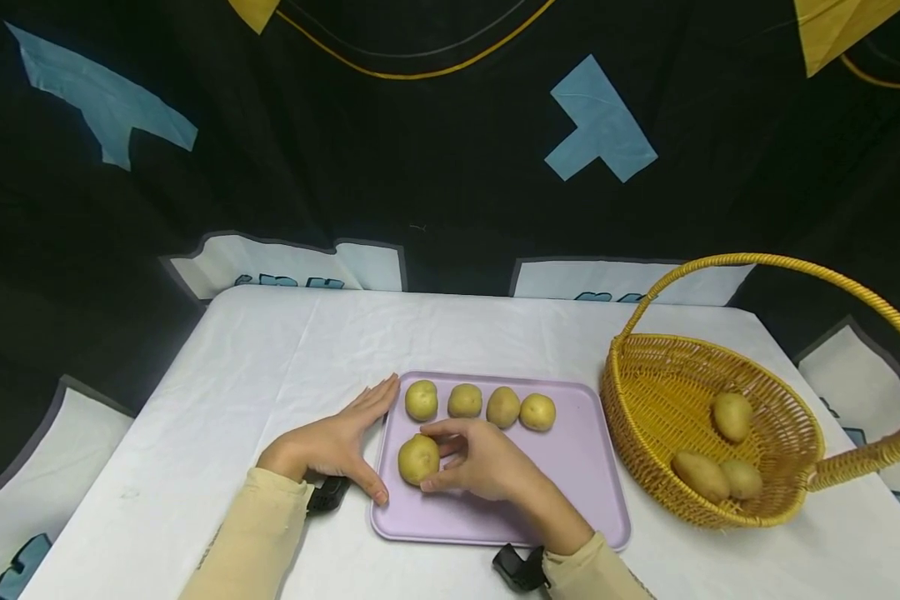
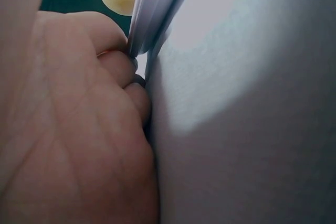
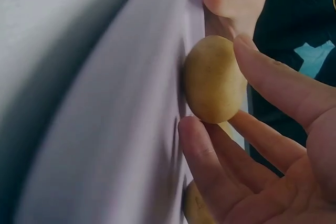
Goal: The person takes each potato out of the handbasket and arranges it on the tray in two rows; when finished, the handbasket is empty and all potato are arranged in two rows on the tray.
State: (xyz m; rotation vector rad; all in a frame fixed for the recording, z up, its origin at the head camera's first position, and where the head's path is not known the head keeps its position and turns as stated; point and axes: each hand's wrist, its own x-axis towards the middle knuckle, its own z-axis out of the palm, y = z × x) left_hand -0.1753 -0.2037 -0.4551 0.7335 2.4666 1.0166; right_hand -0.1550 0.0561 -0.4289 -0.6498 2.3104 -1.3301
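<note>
White-clothed table [image 1: 195,467]; black patterned backdrop [image 1: 390,167] behind. Lilac tray [image 1: 570,467]: four potatoes [image 1: 503,407] in row; fifth potato [image 1: 416,460] near left side, pinched by right hand [image 1: 480,458]. Left hand [image 1: 337,442]: unclenched, at that side.

A hand could pass over the right end of the tray [image 1: 588,467]; the right hand [image 1: 480,458] and its potato [image 1: 418,459] block the left half, four potatoes [image 1: 503,407] line the far side, the left hand [image 1: 337,450] bars the left edge, and the basket [image 1: 667,387] stands close on the right
</note>
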